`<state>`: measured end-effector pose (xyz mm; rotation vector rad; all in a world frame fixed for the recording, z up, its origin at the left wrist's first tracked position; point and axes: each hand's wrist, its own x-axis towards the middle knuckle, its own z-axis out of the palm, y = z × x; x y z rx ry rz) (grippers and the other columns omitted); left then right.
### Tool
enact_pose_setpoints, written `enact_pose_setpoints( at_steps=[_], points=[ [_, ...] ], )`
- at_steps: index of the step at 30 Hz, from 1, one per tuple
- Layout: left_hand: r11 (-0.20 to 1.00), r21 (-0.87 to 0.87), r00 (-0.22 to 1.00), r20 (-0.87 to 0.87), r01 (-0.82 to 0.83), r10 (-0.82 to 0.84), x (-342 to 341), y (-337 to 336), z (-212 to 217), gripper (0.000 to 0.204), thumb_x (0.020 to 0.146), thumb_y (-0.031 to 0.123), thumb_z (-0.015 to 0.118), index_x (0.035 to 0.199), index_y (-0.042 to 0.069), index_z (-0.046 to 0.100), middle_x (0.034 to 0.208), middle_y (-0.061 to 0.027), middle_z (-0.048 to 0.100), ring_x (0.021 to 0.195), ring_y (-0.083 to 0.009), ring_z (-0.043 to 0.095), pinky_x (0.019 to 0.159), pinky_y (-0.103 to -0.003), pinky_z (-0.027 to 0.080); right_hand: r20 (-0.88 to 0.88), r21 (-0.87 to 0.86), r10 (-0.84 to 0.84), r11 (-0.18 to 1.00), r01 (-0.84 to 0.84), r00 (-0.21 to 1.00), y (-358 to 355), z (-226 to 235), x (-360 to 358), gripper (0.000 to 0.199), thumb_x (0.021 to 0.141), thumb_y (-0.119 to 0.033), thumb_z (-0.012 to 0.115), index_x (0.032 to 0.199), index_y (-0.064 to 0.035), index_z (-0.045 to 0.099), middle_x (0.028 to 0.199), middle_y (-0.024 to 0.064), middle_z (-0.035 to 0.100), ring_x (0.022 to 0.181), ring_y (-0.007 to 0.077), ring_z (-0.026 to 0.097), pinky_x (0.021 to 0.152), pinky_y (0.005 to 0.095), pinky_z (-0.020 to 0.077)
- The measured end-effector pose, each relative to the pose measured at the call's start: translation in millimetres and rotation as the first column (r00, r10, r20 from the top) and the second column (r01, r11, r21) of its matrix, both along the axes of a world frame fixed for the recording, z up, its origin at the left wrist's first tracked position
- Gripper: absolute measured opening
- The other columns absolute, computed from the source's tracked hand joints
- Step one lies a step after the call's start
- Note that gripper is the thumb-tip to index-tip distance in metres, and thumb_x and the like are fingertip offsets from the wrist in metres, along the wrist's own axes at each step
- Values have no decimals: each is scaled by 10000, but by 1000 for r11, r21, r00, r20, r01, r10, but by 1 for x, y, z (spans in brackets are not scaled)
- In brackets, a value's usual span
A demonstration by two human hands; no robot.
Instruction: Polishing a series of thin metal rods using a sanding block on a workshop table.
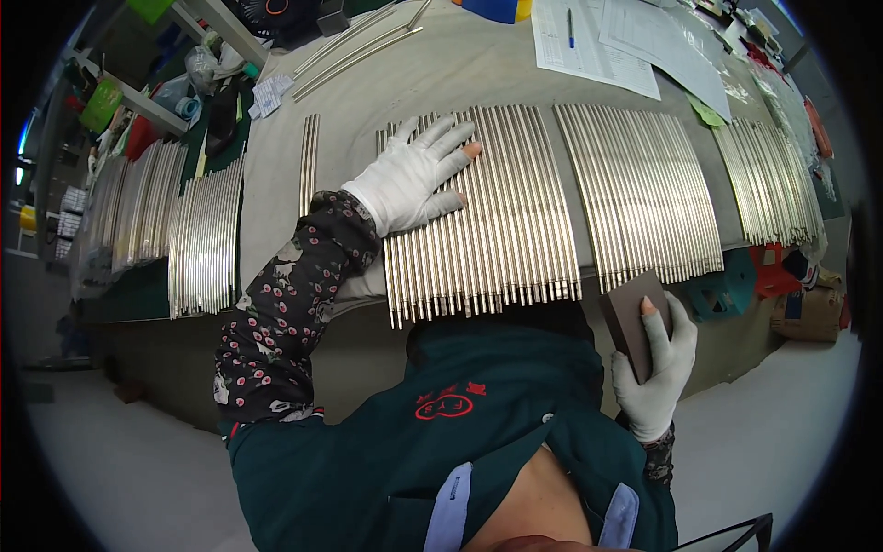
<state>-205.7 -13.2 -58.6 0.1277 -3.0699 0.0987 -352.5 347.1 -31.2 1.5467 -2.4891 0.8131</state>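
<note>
My left hand, in a white glove with some bare fingertips, lies spread over the upper left of a row of shiny metal rods. The rods lie side by side on the grey-covered table, their near ends slightly uneven at the edge. In my right hand, also gloved in white, is a dark brown rectangular block, possibly a sanding block. It is held just off the table's front edge, by the near ends of a second row of rods.
More rods lie at the far right, and another bundle at the left. A narrow strip of rods sits beside my left wrist. Loose rods, paper sheets and a pen are at the back. A teal crate stands below the right edge.
</note>
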Motion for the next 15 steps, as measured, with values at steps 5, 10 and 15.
enact_pose_setpoints(
  at_steps=[5,10,15],
  points=[
    [1000,25,999,-41,-18,19,-15,11,-4,671,915,437,485,1419,22,335,1512,-193,268,1388,-377,260,1110,-542,205,-18,-8,14,1000,-15,1000,-6,3,4,739,590,-124,711,1306,-133,530,1292,243,469,1094,384,495,932,450,421],
    [994,100,998,-34,50,-47,-24,74,6,731,873,493,525,1425,53,334,1485,-258,265,1387,-413,242,1105,-598,163,-16,-30,25,999,-26,1000,-5,6,5,721,609,-135,702,1309,-125,528,1291,238,471,1097,379,494,935,453,417],
    [843,354,909,-55,404,-413,5,161,11,778,761,459,689,1402,142,382,1474,-195,319,1371,-360,305,1101,-592,208,-83,-76,-21,997,15,996,2,7,-5,720,617,-134,678,1320,-109,522,1295,234,470,1100,377,493,937,450,416]
  ],
)
